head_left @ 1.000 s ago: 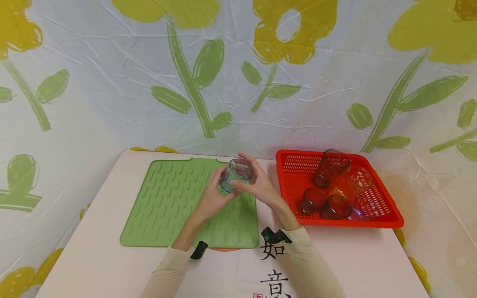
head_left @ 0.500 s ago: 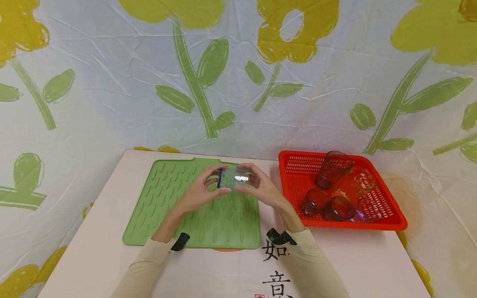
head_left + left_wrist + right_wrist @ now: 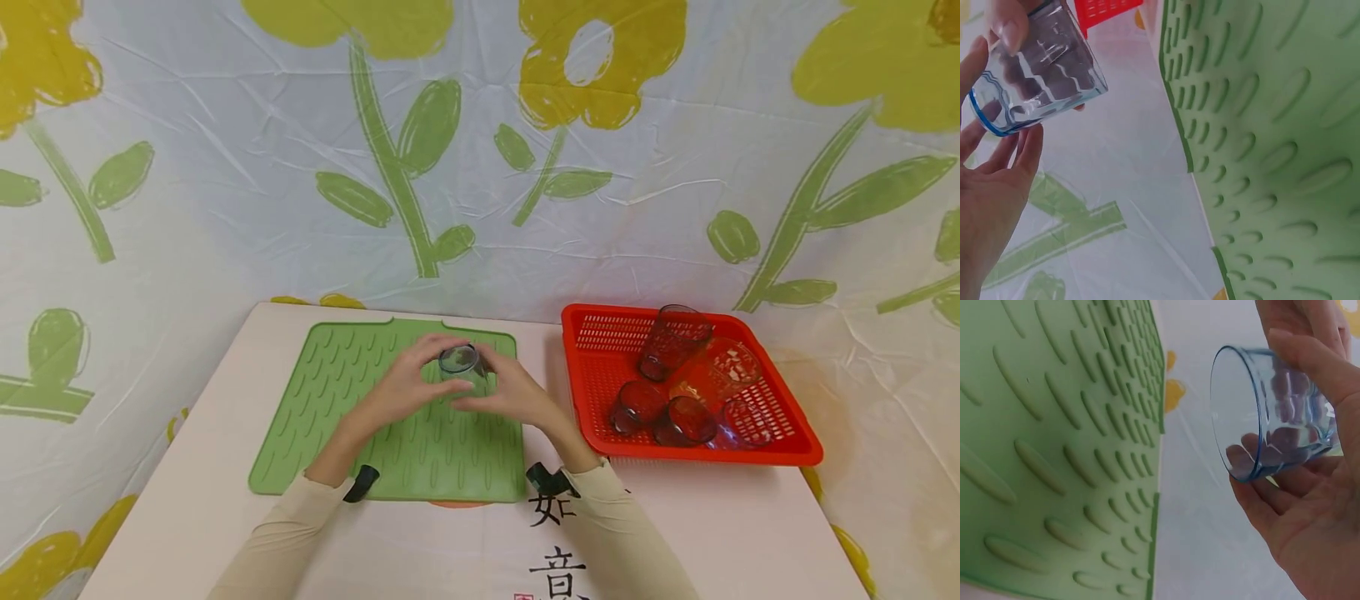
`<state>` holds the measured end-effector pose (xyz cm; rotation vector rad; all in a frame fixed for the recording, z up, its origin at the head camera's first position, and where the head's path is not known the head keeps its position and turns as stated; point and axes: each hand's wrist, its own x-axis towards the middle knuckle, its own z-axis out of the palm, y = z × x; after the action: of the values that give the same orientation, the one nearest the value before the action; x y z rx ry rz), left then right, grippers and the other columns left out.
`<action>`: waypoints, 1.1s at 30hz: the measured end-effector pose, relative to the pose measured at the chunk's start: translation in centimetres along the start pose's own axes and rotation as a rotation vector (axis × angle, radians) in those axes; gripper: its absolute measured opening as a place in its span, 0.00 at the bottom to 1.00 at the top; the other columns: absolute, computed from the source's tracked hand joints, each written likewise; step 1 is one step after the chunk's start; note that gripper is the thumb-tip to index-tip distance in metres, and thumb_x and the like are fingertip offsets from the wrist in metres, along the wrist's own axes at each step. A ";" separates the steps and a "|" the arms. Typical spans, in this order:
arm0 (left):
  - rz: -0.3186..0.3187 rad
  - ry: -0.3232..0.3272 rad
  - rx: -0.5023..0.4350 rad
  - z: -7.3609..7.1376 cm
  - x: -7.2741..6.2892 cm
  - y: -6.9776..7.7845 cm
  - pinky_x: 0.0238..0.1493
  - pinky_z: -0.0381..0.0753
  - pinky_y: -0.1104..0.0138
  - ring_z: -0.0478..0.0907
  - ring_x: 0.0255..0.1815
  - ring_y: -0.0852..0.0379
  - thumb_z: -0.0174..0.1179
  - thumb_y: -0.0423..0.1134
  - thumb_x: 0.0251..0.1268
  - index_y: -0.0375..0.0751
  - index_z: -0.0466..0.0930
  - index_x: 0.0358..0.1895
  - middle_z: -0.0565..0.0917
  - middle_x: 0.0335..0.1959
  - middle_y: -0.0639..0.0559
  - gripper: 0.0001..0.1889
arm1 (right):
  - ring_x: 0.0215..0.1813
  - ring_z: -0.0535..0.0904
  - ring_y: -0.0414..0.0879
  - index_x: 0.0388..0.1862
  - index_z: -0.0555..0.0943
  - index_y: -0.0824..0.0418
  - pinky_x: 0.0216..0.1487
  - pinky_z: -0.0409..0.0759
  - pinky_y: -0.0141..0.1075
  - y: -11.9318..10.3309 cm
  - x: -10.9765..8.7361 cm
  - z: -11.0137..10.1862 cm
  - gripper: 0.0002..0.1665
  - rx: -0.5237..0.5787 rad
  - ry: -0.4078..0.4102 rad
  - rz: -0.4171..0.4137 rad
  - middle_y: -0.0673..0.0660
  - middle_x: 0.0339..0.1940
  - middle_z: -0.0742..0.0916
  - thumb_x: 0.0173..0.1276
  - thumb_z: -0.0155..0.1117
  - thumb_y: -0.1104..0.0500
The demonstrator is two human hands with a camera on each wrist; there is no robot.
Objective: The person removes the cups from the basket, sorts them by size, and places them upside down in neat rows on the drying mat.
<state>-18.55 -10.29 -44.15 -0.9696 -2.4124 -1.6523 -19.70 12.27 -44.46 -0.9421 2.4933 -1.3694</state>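
Observation:
Above the green ridged mat [image 3: 345, 400], a clear bluish glass tumbler [image 3: 459, 360] is held between both hands. My left hand [image 3: 397, 387] curls round it from the left, thumb on the near side. From the right, my right hand [image 3: 517, 390] grips it too, its fingers partly behind the glass. In the right wrist view the tumbler [image 3: 1285, 419] turns its round open rim toward the mat [image 3: 1054, 444]. The left wrist view shows the faceted wall of the tumbler [image 3: 1054, 62], with fingers touching it on both sides.
A red perforated basket [image 3: 579, 400] stands right of the mat, holding several drinking glasses [image 3: 675, 342]. Black characters [image 3: 557, 560] mark the pale tablecloth [image 3: 427, 550] in front. Behind the table hangs a flower-patterned cloth [image 3: 262, 217].
Both hands have tipped the tumbler, first onto its side, then end up with its rim toward the mat. The left hand has shifted to its left side. The basket's glasses stay put.

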 end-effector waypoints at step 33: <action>-0.166 0.219 0.324 -8.2 -5.6 -6.4 0.39 0.81 0.64 0.82 0.43 0.45 0.60 0.30 0.76 0.26 0.81 0.58 0.85 0.45 0.38 0.14 | 0.70 0.74 0.51 0.78 0.64 0.61 0.71 0.71 0.46 0.8 7.8 5.3 0.49 0.141 0.139 0.094 0.59 0.66 0.79 0.63 0.80 0.55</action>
<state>-19.78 -21.40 -48.09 -0.5247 -2.5517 -1.2695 -24.10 4.18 -46.85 -0.7160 2.4627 -1.6051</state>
